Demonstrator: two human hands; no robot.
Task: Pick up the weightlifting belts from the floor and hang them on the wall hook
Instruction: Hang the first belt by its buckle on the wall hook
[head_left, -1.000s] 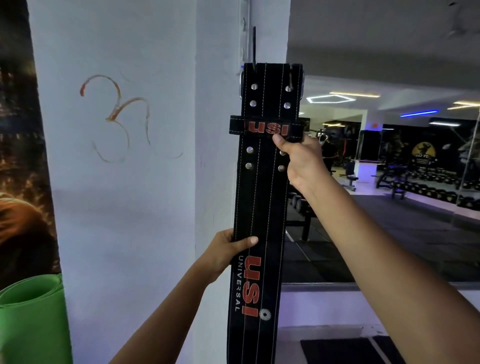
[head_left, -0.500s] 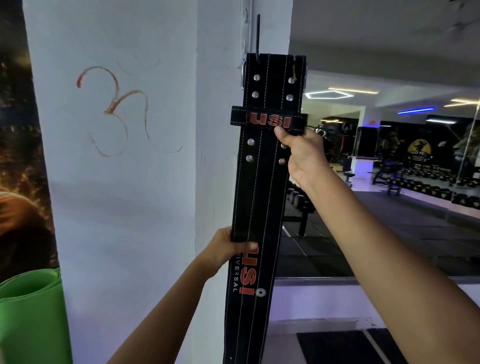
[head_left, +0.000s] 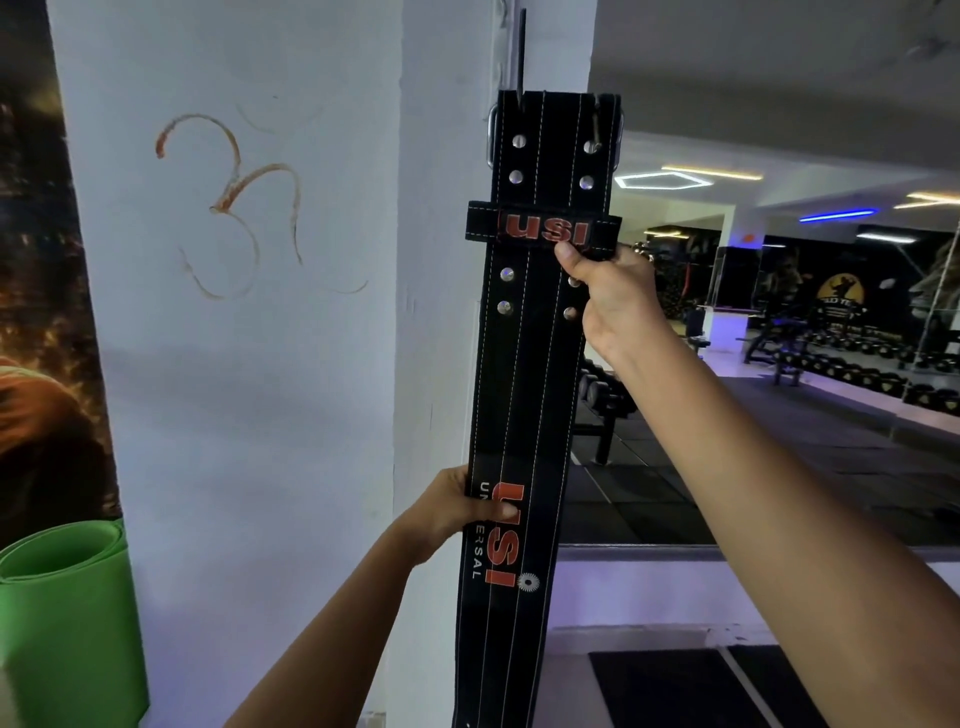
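A long black weightlifting belt (head_left: 535, 364) with red "USI" lettering and silver rivets hangs upright against the corner of a white pillar. Its buckle end is at the top, where a thin dark strap or hook piece (head_left: 520, 57) runs up the pillar; the hook itself is not clearly visible. My right hand (head_left: 610, 301) grips the belt's right edge just under the loop marked "USI". My left hand (head_left: 457, 512) holds the left edge lower down, thumb across the front over the lettering. The belt's lower end runs out of the frame.
The white pillar (head_left: 260, 389) carries an orange painted symbol. A rolled green mat (head_left: 62, 623) stands at the lower left beside a dark poster. To the right, a large mirror (head_left: 779, 364) shows the gym with dumbbell racks and benches. A black floor mat (head_left: 691, 691) lies below.
The belt has shifted slightly higher along the pillar, and the view has tilted a little. My left hand has slid down to cover the lower "USI" lettering. Both hands keep their grip.
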